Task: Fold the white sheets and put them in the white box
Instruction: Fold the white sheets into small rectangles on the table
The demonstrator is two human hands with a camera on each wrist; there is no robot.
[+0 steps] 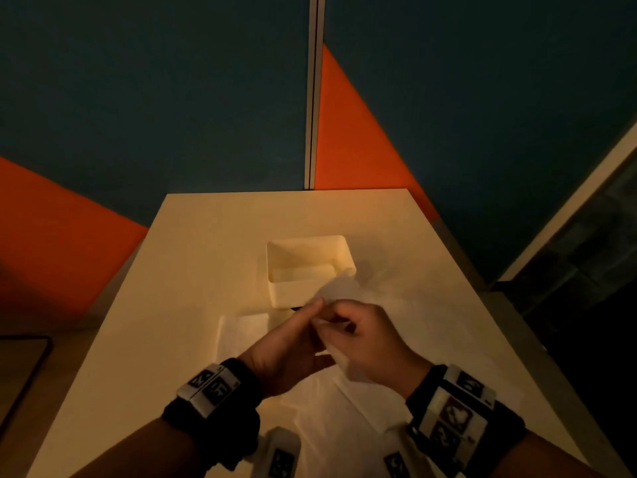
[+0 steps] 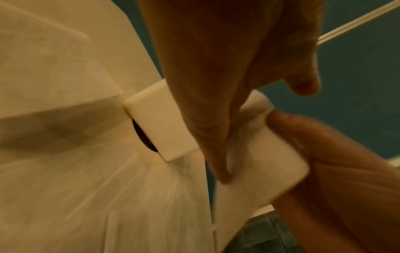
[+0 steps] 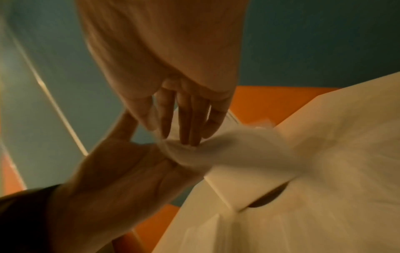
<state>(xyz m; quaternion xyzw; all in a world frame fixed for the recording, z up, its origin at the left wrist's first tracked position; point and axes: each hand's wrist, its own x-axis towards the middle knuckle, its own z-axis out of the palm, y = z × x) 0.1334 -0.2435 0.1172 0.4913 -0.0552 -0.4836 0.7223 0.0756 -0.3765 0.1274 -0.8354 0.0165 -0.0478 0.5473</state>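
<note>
I hold a partly folded white sheet (image 1: 341,357) in the air between both hands, just in front of the white box (image 1: 293,291). My left hand (image 1: 310,326) is flat, its straight fingers (image 2: 216,137) lying against the sheet (image 2: 259,162). The fingers and thumb of my right hand (image 1: 344,326) pinch the sheet (image 3: 216,150) against the left palm (image 3: 129,171). Inside the box lies a folded white sheet (image 1: 303,272). More white sheets lie flat on the table (image 1: 193,257), one at the left (image 1: 241,332) and others below my hands (image 1: 344,426).
A dark round object (image 2: 143,135) shows under the box's near edge. The table stands against blue and orange wall panels (image 1: 155,98). A dark flat object (image 1: 24,367) lies off the table's left side. A dark floor drops away on the right.
</note>
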